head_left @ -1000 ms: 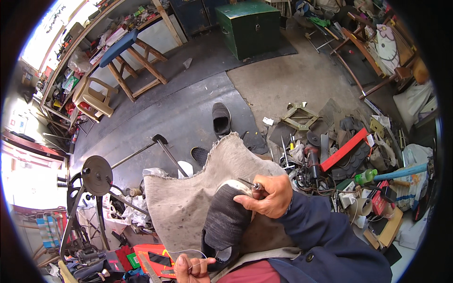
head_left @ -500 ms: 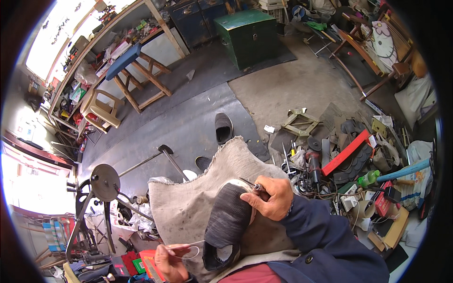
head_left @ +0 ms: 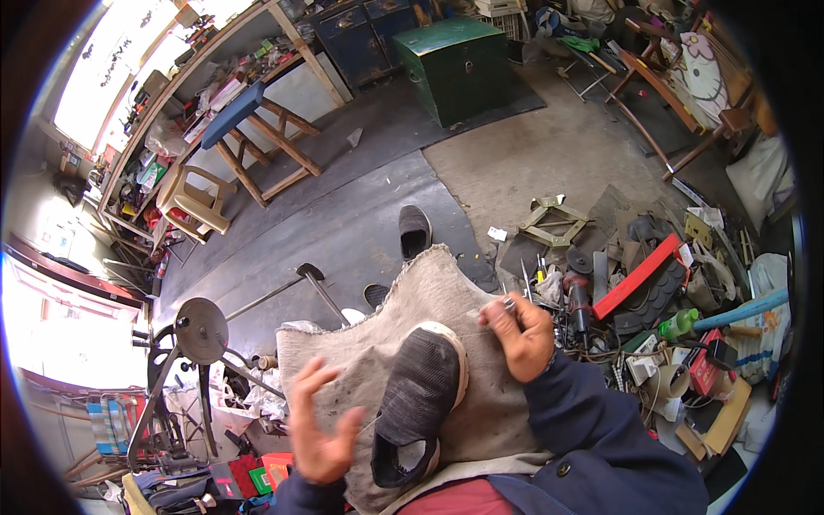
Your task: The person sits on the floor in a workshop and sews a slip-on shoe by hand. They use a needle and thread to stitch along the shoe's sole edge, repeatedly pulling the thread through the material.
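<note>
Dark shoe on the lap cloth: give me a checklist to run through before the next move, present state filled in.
1. Dark shoe supported: ok, it lies on the grey cloth.
2. Small metal tool in hand: ok, held in the right grip.
3. Tool at the shoe: not ok, it is apart from it, off to the right.
4. Shoe steadied by the left grip: not ok, that one is open beside it.
5. Tool tip undamaged: cannot tell, too small here.
</note>
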`<state>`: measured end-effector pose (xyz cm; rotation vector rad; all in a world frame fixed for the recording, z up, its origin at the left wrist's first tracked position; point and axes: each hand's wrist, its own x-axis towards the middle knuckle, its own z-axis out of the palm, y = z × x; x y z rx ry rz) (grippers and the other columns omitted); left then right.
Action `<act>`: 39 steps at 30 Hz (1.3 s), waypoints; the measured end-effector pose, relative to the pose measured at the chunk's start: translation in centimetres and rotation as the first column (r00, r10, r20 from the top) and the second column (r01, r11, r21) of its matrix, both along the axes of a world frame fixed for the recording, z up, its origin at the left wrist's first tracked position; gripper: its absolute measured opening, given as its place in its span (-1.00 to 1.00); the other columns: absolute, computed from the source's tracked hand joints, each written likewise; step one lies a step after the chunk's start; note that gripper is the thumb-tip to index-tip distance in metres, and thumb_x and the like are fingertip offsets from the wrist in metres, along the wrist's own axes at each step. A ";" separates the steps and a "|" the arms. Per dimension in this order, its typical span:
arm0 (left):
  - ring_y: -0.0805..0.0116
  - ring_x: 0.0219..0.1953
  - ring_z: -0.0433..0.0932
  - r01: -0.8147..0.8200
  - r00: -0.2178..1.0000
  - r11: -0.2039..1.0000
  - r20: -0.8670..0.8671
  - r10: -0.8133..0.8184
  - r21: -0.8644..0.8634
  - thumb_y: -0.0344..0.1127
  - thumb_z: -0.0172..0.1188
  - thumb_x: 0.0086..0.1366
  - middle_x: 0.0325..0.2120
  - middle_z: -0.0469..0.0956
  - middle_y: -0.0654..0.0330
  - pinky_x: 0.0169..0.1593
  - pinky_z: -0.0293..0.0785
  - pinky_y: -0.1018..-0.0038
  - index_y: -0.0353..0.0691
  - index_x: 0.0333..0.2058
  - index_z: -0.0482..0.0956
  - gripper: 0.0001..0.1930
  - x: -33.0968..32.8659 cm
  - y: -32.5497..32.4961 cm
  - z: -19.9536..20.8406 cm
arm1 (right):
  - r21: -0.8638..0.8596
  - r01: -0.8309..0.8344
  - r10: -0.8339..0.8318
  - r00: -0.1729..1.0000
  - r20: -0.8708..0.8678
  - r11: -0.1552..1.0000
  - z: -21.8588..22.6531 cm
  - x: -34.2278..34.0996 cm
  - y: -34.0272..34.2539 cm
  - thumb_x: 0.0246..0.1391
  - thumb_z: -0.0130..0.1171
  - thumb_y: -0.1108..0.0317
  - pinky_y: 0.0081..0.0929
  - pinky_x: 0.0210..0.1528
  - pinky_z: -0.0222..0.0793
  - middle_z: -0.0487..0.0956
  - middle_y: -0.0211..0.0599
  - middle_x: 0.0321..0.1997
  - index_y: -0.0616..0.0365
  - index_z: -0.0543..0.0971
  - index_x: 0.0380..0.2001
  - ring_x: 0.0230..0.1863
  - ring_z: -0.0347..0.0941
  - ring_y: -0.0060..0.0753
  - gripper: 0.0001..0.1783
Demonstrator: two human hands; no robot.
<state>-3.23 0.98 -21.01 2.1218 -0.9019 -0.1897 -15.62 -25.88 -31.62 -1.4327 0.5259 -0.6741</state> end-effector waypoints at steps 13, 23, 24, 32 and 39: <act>0.21 0.30 0.33 0.365 0.821 0.929 -0.448 -0.353 -0.062 -0.17 0.35 0.22 0.19 0.40 0.02 0.41 0.10 0.34 -0.30 0.35 0.27 -0.23 1.4 -10.8 -3.0 | -0.331 -0.248 0.216 0.968 -0.130 0.910 3.4 -5.4 0.7 0.29 0.09 0.56 -0.52 -0.33 0.41 0.55 -0.26 -0.40 0.24 0.52 0.26 -0.43 0.49 -0.46 -0.53; 0.24 0.31 0.28 0.369 0.812 0.927 -0.463 -0.354 -0.062 -0.16 0.33 0.23 0.20 0.36 0.02 0.41 0.08 0.36 -0.31 0.37 0.22 -0.20 1.5 -10.8 -3.8 | -0.286 -0.368 0.346 0.930 -0.125 0.885 3.1 -4.8 1.7 0.21 0.14 0.63 -0.38 -0.31 0.47 0.50 -0.17 -0.38 0.15 0.50 0.32 -0.43 0.50 -0.17 -0.42; 0.25 0.30 0.28 0.371 0.818 0.927 -0.452 -0.356 -0.058 -0.16 0.33 0.23 0.19 0.36 0.03 0.41 0.08 0.36 -0.31 0.37 0.22 -0.20 1.5 -10.8 -3.8 | -0.277 -0.392 0.364 0.920 -0.148 0.878 3.1 -4.8 1.6 0.21 0.14 0.63 -0.38 -0.30 0.47 0.50 -0.17 -0.38 0.15 0.50 0.32 -0.43 0.50 -0.17 -0.41; 0.10 0.34 0.32 0.369 0.781 0.923 -0.503 -0.371 -0.108 -0.22 0.27 0.32 0.22 0.38 -0.05 0.41 0.16 0.31 -0.33 0.34 0.26 -0.32 1.8 -10.5 -3.8 | -0.278 -0.446 0.401 0.893 -0.205 0.851 4.2 -4.7 1.1 0.22 0.11 0.61 -0.36 -0.30 0.48 0.53 -0.17 -0.40 0.13 0.52 0.30 -0.41 0.53 -0.16 -0.44; 0.01 0.26 0.40 0.436 0.824 0.899 -0.386 -0.415 -0.035 -0.29 0.24 0.37 0.13 0.41 -0.03 0.33 0.29 0.28 -0.23 0.24 0.36 -0.50 1.9 -11.3 -3.7 | 0.015 -0.712 0.665 0.648 -0.371 0.702 7.1 -2.6 -4.5 0.30 0.08 0.58 -0.51 -0.35 0.43 0.58 -0.34 -0.51 0.00 0.60 0.25 -0.50 0.47 -0.54 -0.51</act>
